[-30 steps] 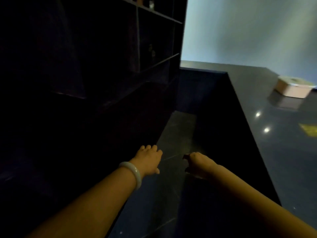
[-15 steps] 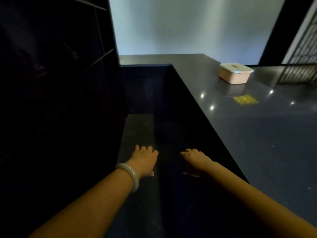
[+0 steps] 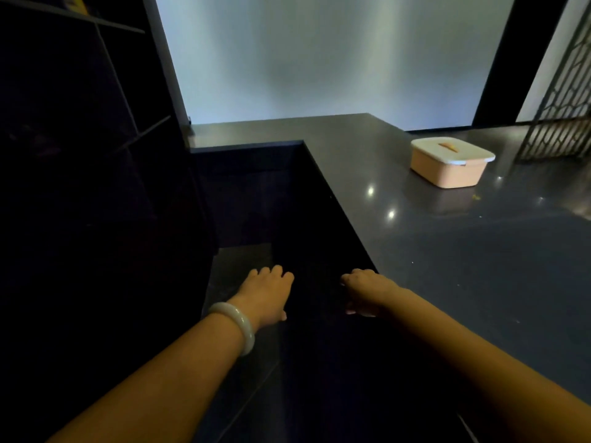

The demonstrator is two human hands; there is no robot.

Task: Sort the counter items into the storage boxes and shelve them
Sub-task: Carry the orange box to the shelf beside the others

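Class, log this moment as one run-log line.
left hand: empty, fingers curled | right hand: empty, fingers curled | storage box: lidded, on counter, untouched

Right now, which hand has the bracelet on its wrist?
The left hand: a pale bracelet circles its wrist. The right hand, by the counter edge, has a bare wrist.

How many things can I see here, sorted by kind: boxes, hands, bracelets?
Storage boxes: 1, the peach storage box on the counter
Hands: 2, left hand, right hand
Bracelets: 1, pale bracelet
Total: 4
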